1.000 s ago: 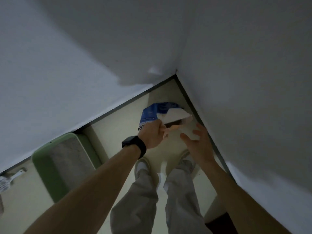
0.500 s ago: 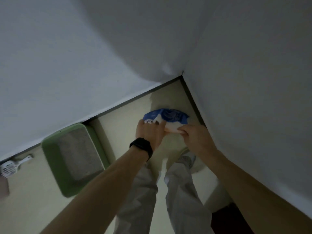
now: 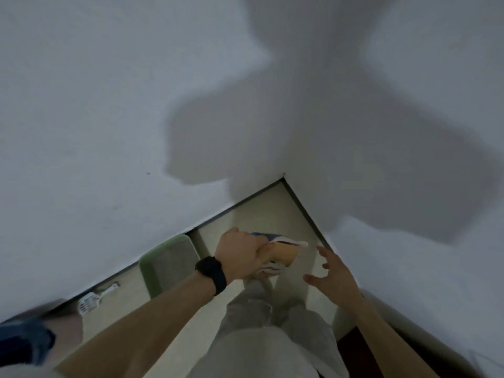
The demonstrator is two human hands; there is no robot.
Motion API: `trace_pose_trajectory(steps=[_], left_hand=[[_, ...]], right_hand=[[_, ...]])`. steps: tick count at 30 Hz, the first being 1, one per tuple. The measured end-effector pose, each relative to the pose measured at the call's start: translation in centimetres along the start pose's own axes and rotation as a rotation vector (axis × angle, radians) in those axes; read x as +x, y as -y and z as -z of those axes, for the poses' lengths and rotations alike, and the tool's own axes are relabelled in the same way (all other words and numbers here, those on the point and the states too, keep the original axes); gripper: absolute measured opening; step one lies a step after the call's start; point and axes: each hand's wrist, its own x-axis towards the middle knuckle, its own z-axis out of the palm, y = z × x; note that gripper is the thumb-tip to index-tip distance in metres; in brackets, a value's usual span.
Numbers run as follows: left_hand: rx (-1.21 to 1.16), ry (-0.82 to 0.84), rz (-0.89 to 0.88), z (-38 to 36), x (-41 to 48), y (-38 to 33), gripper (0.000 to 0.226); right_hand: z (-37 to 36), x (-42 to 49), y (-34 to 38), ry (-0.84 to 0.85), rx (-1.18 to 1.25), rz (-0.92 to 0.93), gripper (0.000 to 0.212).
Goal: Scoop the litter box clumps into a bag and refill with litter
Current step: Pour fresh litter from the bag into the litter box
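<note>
White walls (image 3: pixel 109 105) meet in a corner above pale floor (image 3: pixel 261 211), and your shadow falls across both. Against the left wall sits the green litter box (image 3: pixel 166 261), grey litter inside, with the white scoop (image 3: pixel 91 300) lying near it on the floor. Your left hand (image 3: pixel 241 255) (black watch (image 3: pixel 211 274) on the wrist) is closed around the top of the blue-and-white litter bag (image 3: pixel 278 255), held above your feet. Your right hand (image 3: pixel 334 274) hovers just beside it, fingers spread, holding nothing.

Matt painted walls (image 3: pixel 109 105); smooth pale floor (image 3: pixel 261 208); glossy plastic bag (image 3: pixel 281 252) at the left fingers (image 3: pixel 261 268); green plastic box (image 3: pixel 147 268).
</note>
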Motion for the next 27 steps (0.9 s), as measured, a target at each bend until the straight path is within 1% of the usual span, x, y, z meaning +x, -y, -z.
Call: trace_pose_trajectory(steps=[2, 3, 5, 7, 9, 10, 13, 14, 15, 17, 19, 21, 22, 23, 24, 25, 26, 27], left_hand=[[0.023, -0.062, -0.054, 2.6, -3.4, -0.6, 0.045], [0.061, -0.129, -0.092, 3.6, -5.0, -0.8, 0.050], [0.129, -0.282, -0.142, 6.0, -8.3, -1.4, 0.047], [0.018, -0.325, -0.120, 8.2, -12.2, -2.2, 0.043], [-0.126, -0.430, -0.088, 10.9, -16.9, -3.3, 0.037], [-0.152, -0.466, -0.078, 12.3, -19.3, -4.0, 0.034], [-0.172, -0.506, -0.012, 16.4, -25.5, -5.5, 0.041], [-0.184, -0.532, 0.009, 17.5, -27.3, -5.8, 0.042], [-0.186, -0.564, 0.023, 18.5, -28.9, -5.9, 0.041], [-0.145, -0.593, 0.064, 19.4, -31.6, -6.0, 0.040], [-0.071, -0.574, 0.148, 19.1, -33.4, -5.3, 0.040], [-0.025, -0.498, 0.276, 18.2, -34.6, -4.0, 0.038], [-0.044, -0.399, 0.349, 17.1, -35.2, -3.0, 0.036], [-0.065, -0.263, 0.405, 15.7, -35.8, -2.2, 0.035], [-0.067, -0.130, 0.435, 13.9, -36.2, -1.6, 0.039], [-0.052, -0.024, 0.436, 11.9, -36.4, -1.1, 0.048], [-0.041, 0.054, 0.423, 9.6, -36.2, -0.8, 0.056], [-0.049, 0.105, 0.409, 7.5, -35.8, -0.7, 0.058]], right_hand=[[-0.2, -2.8, 0.0, 0.049, -0.087, 0.008, 0.099], [-0.3, -3.8, 0.0, 0.063, -0.118, 0.022, 0.102], [-0.1, -5.5, -0.1, 0.076, -0.166, 0.060, 0.106], [0.2, -6.8, 0.1, 0.076, -0.220, 0.114, 0.110], [0.4, -8.0, 0.5, 0.066, -0.289, 0.186, 0.114], [0.4, -8.7, 0.9, 0.056, -0.319, 0.237, 0.116], [0.1, -10.2, 2.6, 0.045, -0.366, 0.363, 0.124], [0.1, -11.0, 3.5, 0.066, -0.357, 0.389, 0.123], [0.0, -11.9, 4.4, 0.104, -0.339, 0.401, 0.116], [-0.8, -14.1, 5.9, 0.184, -0.288, 0.408, 0.091], [-2.5, -16.4, 6.4, 0.204, -0.273, 0.419, 0.065], [-4.7, -18.3, 6.1, 0.204, -0.325, 0.440, 0.048], [-5.9, -19.0, 5.9, 0.197, -0.367, 0.456, 0.043], [-7.1, -19.4, 5.5, 0.203, -0.377, 0.463, 0.039], [-8.3, -19.5, 5.2, 0.236, -0.369, 0.461, 0.036], [-9.4, -19.6, 5.0, 0.270, -0.353, 0.452, 0.037], [-10.6, -19.4, 4.6, 0.291, -0.371, 0.428, 0.040], [-11.8, -19.2, 4.0, 0.295, -0.401, 0.404, 0.041]])
